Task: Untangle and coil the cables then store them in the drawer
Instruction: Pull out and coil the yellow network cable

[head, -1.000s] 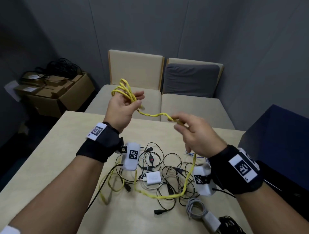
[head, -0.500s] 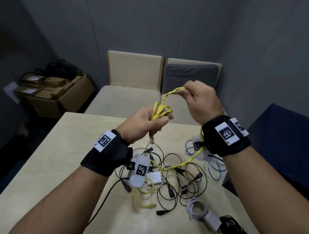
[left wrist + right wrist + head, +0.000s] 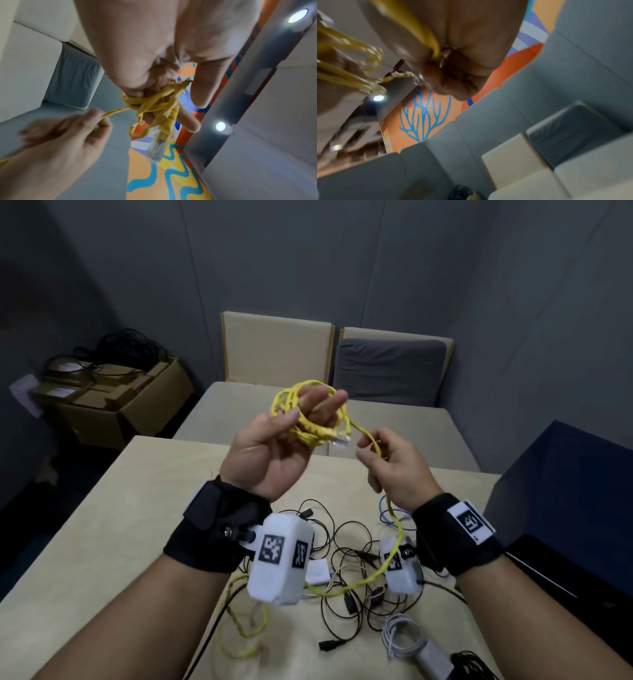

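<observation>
A yellow cable (image 3: 310, 429) is looped in several turns round the fingers of my left hand (image 3: 308, 409), which is raised palm up above the table, thumb pressing on the coil. The cable's clear plug (image 3: 340, 441) sticks out of the coil; the left wrist view shows the plug (image 3: 157, 150) hanging below the loops (image 3: 154, 106). Just right of the coil, my right hand (image 3: 371, 445) pinches the free run of the yellow cable, which falls past the wrist to the table (image 3: 120, 525). The right wrist view, though blurred, shows the cable (image 3: 426, 33) passing through curled fingers.
A tangle of thin black cables (image 3: 342, 559) with a white adapter (image 3: 318, 571) lies under my hands. A blue cable (image 3: 387, 515) and a grey coiled cable (image 3: 400, 642) lie to the right. A dark blue cabinet (image 3: 565, 491) stands right, cardboard boxes (image 3: 120, 405) left, chairs (image 3: 274, 350) behind.
My left hand has turned palm up and risen with the coil. My right hand has dropped from above the coil to its right side, carrying the cable round the fingers.
</observation>
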